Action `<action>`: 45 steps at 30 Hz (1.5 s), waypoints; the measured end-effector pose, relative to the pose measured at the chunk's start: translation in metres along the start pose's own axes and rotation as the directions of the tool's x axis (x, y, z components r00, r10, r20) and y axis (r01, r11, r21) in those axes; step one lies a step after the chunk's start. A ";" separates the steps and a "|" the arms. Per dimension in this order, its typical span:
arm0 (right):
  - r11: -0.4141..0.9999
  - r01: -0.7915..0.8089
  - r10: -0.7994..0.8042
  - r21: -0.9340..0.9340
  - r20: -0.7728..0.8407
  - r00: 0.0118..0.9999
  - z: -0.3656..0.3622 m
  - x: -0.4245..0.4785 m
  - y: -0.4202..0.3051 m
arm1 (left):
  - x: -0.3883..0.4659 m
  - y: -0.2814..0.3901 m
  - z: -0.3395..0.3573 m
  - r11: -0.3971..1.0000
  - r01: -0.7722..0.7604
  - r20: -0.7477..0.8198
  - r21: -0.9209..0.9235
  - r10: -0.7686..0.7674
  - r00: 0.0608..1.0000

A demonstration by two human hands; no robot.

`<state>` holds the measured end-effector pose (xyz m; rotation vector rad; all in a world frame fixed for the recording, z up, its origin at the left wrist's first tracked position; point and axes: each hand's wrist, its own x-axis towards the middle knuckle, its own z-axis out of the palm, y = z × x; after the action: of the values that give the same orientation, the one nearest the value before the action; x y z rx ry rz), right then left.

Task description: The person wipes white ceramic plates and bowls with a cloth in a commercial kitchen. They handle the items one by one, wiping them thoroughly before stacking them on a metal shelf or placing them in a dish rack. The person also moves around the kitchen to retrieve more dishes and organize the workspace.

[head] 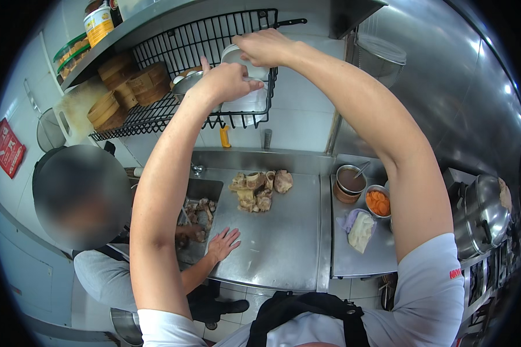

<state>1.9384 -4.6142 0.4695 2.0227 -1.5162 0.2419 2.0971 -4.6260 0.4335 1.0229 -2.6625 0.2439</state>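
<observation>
Both hands reach up to a black wire rack (195, 39) on the tiled wall. My right hand (267, 47) is at the rim of a white round container (232, 56), with fingers and thumb on either side of the rim. Just left of it, my left hand (225, 83) is above translucent white plastic containers (245, 104), its thumb pointing up; whether it grips one is hidden. A metal bowl (186, 84) sits partly behind my left wrist, with white rounded items beside it. A black-handled knife (291, 22) sticks out at the rack's right end.
Bamboo steamers (147, 84) occupy the rack's left. Below, cooked bones (256, 191) lie on the steel counter (286, 243). A co-worker's hand (223, 245) rests there, beside a sink (206, 188) of bones. Right are a pot of brown liquid (351, 178), sliced carrots (377, 202) and a cloth (360, 232).
</observation>
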 end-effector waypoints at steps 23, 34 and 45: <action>0.916 -0.322 0.084 0.237 0.673 0.735 -0.032 0.025 -0.011 | -0.085 0.014 0.050 0.866 -0.155 -0.620 -0.476 -0.206 0.757; 0.976 -0.135 0.088 0.173 0.258 0.962 -0.038 -0.014 -0.035 | -0.092 0.040 0.066 0.966 -0.123 -0.813 -0.227 -0.119 0.570; 0.868 0.192 0.069 0.458 -0.494 0.867 -0.082 -0.316 -0.120 | -0.321 0.339 0.125 0.178 -0.272 -0.218 -0.946 0.272 0.937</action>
<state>1.9606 -4.2906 0.3436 2.1445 -1.1193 1.1404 2.0721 -4.2065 0.1948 0.0601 -2.1702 -1.2630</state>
